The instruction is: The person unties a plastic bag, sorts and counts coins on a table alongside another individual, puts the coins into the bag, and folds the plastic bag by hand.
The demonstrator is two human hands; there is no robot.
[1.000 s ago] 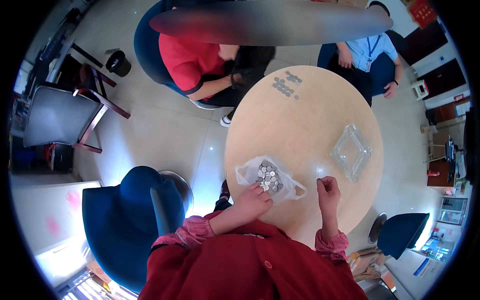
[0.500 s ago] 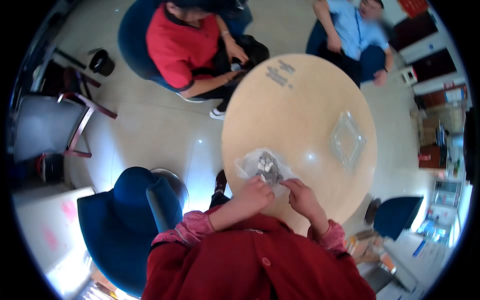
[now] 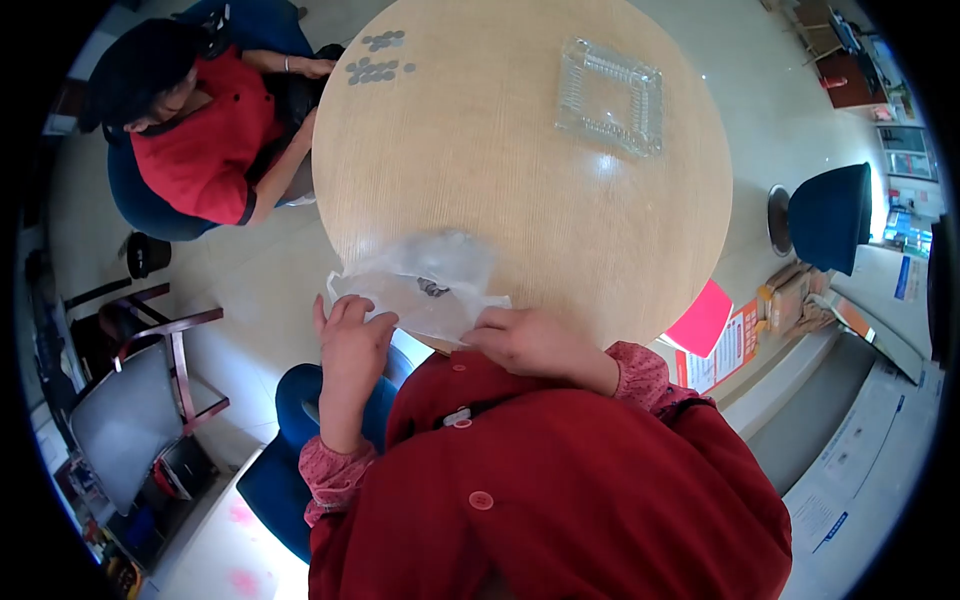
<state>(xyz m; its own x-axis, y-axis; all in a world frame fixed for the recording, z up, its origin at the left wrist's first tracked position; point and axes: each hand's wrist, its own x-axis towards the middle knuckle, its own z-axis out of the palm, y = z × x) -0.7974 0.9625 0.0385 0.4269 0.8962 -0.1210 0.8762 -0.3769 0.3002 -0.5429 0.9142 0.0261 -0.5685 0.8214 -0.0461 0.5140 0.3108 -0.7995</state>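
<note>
A thin translucent plastic bag (image 3: 410,306) lies spread at the near edge of the round table, some of it blurred. A small clump of grey coins (image 3: 433,288) shows in its middle. My left hand (image 3: 357,338) grips the left rim of the bag, fingers curled over the plastic. At the bag's right corner, my right hand (image 3: 528,343) pinches the rim between thumb and fingers. Several coins (image 3: 372,71) lie in rows on the far left of the tabletop, away from both hands.
A square clear glass dish (image 3: 612,97) stands on the far right of the wooden table (image 3: 520,180). A person in a red shirt (image 3: 205,150) sits at the left. Blue chairs (image 3: 832,217) and a wooden-armed chair (image 3: 135,420) surround the table.
My view has turned and come closer to the table. Both hands have moved apart to opposite sides of the bag, which is spread wider. Fewer coins show in it. The second person is out of view.
</note>
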